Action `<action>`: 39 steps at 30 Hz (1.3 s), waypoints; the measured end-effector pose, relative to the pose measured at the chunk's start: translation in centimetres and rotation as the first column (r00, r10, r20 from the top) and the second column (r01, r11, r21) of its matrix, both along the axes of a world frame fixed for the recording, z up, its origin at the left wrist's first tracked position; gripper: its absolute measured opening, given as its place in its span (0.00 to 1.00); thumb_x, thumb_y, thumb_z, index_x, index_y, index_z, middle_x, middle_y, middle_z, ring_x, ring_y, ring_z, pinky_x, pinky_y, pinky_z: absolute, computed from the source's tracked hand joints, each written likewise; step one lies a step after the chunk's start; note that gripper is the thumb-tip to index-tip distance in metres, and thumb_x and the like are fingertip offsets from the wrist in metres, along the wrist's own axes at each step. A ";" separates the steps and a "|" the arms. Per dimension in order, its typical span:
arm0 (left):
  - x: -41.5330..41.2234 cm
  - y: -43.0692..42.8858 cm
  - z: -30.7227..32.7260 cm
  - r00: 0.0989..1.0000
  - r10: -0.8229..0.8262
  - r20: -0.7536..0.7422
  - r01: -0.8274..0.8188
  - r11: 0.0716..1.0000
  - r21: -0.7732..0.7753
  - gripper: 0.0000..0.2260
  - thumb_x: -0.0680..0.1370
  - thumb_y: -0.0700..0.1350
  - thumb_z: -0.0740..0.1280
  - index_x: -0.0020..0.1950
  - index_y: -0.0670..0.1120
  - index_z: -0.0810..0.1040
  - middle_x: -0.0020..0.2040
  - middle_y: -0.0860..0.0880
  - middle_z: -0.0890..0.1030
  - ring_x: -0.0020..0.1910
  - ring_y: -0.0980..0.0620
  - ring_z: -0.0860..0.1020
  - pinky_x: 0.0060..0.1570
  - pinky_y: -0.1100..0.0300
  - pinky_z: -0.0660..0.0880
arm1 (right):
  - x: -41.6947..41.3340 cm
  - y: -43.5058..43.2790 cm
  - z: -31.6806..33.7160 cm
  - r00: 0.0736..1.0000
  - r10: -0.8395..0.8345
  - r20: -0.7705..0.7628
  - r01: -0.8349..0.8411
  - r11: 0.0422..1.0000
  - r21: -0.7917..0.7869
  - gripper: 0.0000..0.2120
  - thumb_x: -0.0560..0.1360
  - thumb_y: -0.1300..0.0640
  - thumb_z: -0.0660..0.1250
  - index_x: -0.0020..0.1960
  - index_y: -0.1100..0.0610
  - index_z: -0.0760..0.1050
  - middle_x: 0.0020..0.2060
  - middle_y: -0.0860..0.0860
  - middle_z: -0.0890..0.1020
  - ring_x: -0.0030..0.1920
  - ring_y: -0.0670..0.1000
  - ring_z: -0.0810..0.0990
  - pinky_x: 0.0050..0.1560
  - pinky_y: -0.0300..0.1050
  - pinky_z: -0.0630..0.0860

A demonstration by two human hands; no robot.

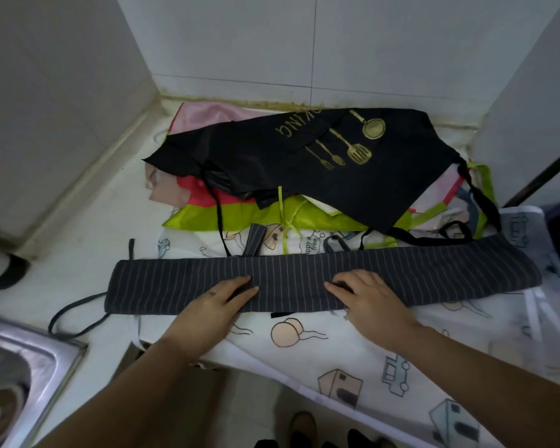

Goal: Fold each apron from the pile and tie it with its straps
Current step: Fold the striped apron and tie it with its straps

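In the head view, the grey pinstriped apron (304, 279) lies across the tabletop (88, 253) already folded lengthwise into one long, narrow band, and everything else is placed from it. Both hands rest on the middle of that band. The left hand (214, 302) lies with its fingers fairly straight, pressing the cloth flat. The right hand (369, 295), just beside it, has its fingers bent with the tips down on the fabric, and neither hand appears to have cloth gripped between its fingers. The band's dark strap (72, 318) trails loose off its left end toward the sink (20, 367), and a striped strap piece (256, 242) sticks up just behind the band, so nothing is tied yet. Behind the band the pile waits unfolded, with a black apron with gold utensil print (304, 163) on top, a lime green apron (227, 215) under it and a pink apron (204, 114) at the far back. Under the band spreads a white cartoon-print cloth (337, 350), and I cannot tell whether it is an apron or a cover. I judge the task early: this apron is half done, needing to be folded shorter and bound with its straps. No finished bundle is in sight, and the whole pile remains.
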State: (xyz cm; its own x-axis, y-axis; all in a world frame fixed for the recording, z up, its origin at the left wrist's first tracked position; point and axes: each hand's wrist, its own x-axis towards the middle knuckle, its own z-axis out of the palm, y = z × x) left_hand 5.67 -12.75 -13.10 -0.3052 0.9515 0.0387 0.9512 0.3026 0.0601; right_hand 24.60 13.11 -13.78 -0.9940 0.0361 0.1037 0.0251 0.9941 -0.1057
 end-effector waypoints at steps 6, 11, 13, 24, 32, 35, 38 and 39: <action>-1.2 -0.3 2.1 0.941 0.173 0.291 -0.173 0.985 -0.027 0.15 0.78 0.44 0.66 0.64 0.47 0.76 0.57 0.50 0.75 0.52 0.50 0.78 0.47 0.53 0.79 | -1.2 0.7 2.7 0.980 -0.096 0.176 0.118 0.987 -0.114 0.16 0.70 0.66 0.70 0.56 0.56 0.81 0.48 0.52 0.80 0.47 0.52 0.78 0.45 0.46 0.78; -4.1 0.1 4.5 0.847 0.336 0.411 -0.237 0.932 -0.274 0.08 0.81 0.50 0.59 0.48 0.48 0.75 0.43 0.51 0.78 0.40 0.53 0.76 0.40 0.58 0.71 | -3.6 3.4 5.9 0.829 -0.125 0.546 0.315 0.910 -0.269 0.13 0.80 0.55 0.59 0.38 0.50 0.73 0.37 0.47 0.75 0.43 0.49 0.75 0.39 0.39 0.69; -5.9 -0.5 4.7 0.867 0.413 0.279 -0.290 0.874 -0.390 0.10 0.82 0.52 0.56 0.48 0.49 0.74 0.43 0.51 0.77 0.41 0.53 0.74 0.40 0.58 0.67 | -4.3 3.8 5.5 0.808 -0.161 0.566 0.338 0.914 -0.223 0.14 0.81 0.53 0.56 0.36 0.50 0.67 0.36 0.44 0.71 0.45 0.51 0.74 0.36 0.40 0.66; -5.6 -1.2 4.5 0.732 0.623 -0.276 -0.680 0.693 -0.241 0.21 0.76 0.40 0.60 0.69 0.52 0.67 0.67 0.48 0.71 0.68 0.45 0.68 0.71 0.36 0.47 | -6.0 3.4 4.5 0.763 -0.288 0.578 0.330 0.943 0.034 0.17 0.82 0.47 0.51 0.59 0.55 0.73 0.57 0.55 0.78 0.57 0.54 0.75 0.45 0.44 0.67; 5.7 9.0 1.5 0.996 0.070 0.052 -0.067 0.996 -0.061 0.24 0.79 0.56 0.56 0.73 0.51 0.61 0.70 0.47 0.71 0.70 0.45 0.68 0.69 0.35 0.58 | -6.0 3.5 5.1 0.765 -0.246 0.595 0.356 0.932 -0.073 0.12 0.81 0.47 0.54 0.44 0.50 0.70 0.42 0.47 0.75 0.48 0.51 0.74 0.41 0.44 0.66; 6.4 9.2 -0.8 0.976 0.178 0.124 -0.154 0.971 -0.181 0.26 0.81 0.62 0.42 0.77 0.52 0.50 0.76 0.47 0.62 0.74 0.43 0.62 0.69 0.36 0.50 | -4.5 4.2 5.7 0.823 -0.175 0.541 0.347 0.909 -0.233 0.08 0.77 0.45 0.64 0.45 0.49 0.71 0.37 0.41 0.70 0.45 0.47 0.74 0.40 0.42 0.69; 6.6 9.8 -1.1 0.969 0.207 0.137 -0.172 0.957 -0.233 0.29 0.78 0.65 0.35 0.77 0.54 0.44 0.78 0.49 0.52 0.77 0.47 0.52 0.70 0.38 0.42 | -1.1 7.1 6.8 0.794 -0.194 0.576 0.371 0.905 -0.207 0.08 0.72 0.50 0.70 0.45 0.48 0.70 0.38 0.41 0.72 0.43 0.46 0.75 0.40 0.39 0.71; 6.5 9.9 -1.1 0.974 0.192 0.116 -0.165 0.964 -0.209 0.30 0.75 0.67 0.31 0.75 0.56 0.37 0.77 0.51 0.41 0.77 0.49 0.42 0.70 0.40 0.34 | -0.1 8.4 7.2 0.769 -0.203 0.606 0.377 0.910 -0.173 0.08 0.73 0.53 0.69 0.41 0.48 0.69 0.37 0.42 0.72 0.43 0.46 0.75 0.38 0.36 0.69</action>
